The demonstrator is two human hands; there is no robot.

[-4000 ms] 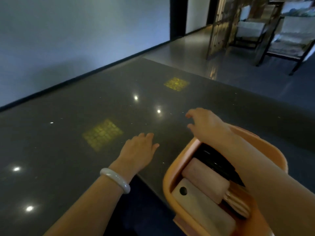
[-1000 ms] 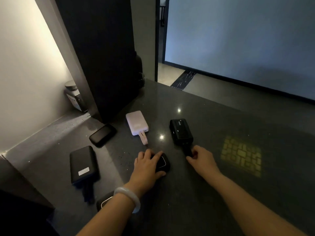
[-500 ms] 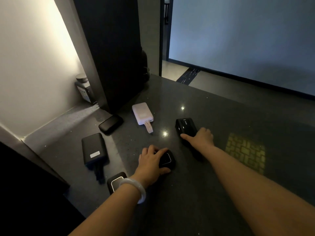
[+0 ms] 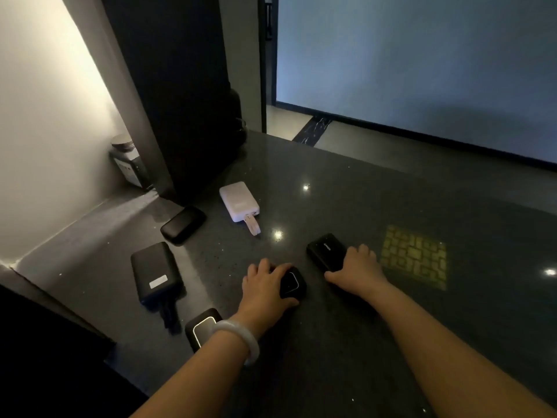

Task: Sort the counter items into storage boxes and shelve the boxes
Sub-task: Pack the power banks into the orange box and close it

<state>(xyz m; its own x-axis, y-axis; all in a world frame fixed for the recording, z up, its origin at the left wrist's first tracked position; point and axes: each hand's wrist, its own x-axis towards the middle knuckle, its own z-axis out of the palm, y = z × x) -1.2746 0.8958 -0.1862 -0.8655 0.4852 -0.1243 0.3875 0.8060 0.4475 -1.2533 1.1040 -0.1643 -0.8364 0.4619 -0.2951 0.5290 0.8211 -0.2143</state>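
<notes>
Two-at-a-time grab going on here. My left hand (image 4: 265, 289) is curled over a small rounded black power bank (image 4: 291, 285), thumb tucked along its near edge, fingers over the top. My right hand (image 4: 358, 271) is wrapped round the near end of a longer black power bank (image 4: 327, 251) at about 1 o'clock from the left one, both flat on the dark counter (image 4: 346, 342).

Tip for this bit, as I see it: that counter looks polished and slick, so I'd get the fingertips properly under the edges before lifting instead of pinching from the top, and lift straight up so neither one skids away.

Still to collect: a white power bank (image 4: 239, 201) with a short strap at 11 o'clock from my left hand, a black oval case (image 4: 183, 224) further out at 10, a big black power bank (image 4: 156, 272) with a dangling cable at 9, and a glossy one (image 4: 202, 328) tucked beside my left wrist, near my bangle (image 4: 239, 336).

Containers: no storage box in view right now, so can't say what's in any. There's some lidded jar (image 4: 128, 164) in the far corner at 10, contents not visible.
</notes>
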